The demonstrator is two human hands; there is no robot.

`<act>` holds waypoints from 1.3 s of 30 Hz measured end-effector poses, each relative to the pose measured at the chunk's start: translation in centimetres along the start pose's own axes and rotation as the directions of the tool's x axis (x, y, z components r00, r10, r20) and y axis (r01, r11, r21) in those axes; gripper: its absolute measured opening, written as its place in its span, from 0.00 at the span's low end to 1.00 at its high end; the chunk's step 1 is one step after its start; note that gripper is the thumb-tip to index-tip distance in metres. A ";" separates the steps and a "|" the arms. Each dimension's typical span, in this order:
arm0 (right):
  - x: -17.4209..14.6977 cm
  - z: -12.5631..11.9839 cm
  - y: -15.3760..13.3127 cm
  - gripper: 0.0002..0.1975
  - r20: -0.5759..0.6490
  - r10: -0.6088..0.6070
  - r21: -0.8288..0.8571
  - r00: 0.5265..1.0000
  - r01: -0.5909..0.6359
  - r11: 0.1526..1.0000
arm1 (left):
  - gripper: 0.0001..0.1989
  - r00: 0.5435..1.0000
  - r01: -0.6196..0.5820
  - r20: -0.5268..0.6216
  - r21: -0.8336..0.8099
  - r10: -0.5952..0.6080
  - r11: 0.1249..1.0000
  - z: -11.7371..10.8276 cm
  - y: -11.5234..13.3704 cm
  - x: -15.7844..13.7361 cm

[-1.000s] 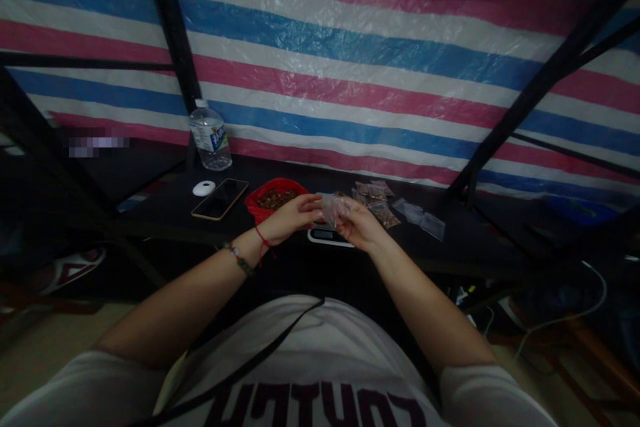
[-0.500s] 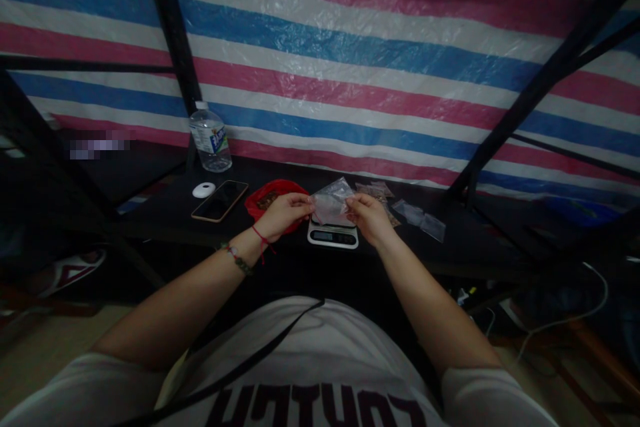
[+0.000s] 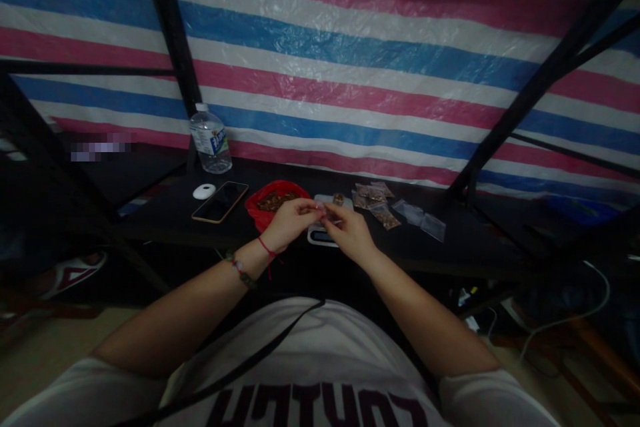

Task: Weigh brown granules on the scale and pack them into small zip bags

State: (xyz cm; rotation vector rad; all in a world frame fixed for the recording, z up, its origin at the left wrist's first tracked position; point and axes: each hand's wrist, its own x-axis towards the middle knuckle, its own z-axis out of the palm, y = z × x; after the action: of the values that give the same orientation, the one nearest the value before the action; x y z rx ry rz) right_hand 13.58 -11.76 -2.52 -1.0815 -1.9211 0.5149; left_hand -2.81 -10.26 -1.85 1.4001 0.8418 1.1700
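Clear plastic (image 3: 321, 206) pinched in both hands (image 3: 291, 220) (image 3: 353, 232), rumpled red bag (image 3: 259, 216), flat round-cornered scale (image 3: 324, 237)

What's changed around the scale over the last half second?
The right hand has moved left, the left hand right, bringing them together over the digital scale. The clear bag they spread can't be made out now, held or not. A small brown item on the scale has come into view. The red bag, phone and water bottle stayed put.

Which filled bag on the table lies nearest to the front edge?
The filled bag left of the flat clear bags, in front; the other filled bags lie farther back.
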 end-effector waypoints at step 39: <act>0.3 -0.8 0.8 0.12 0.288 0.060 0.075 0.956 -0.084 0.994 | 0.29 0.847 -0.531 0.479 0.776 0.230 0.341 -0.8 1.4 -1.1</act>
State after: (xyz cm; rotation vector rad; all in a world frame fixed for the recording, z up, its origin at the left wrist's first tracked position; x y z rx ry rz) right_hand 14.53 -11.09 -2.45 -1.0701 -2.0905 0.8261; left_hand -4.00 -11.27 -0.78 2.7520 0.9875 0.7659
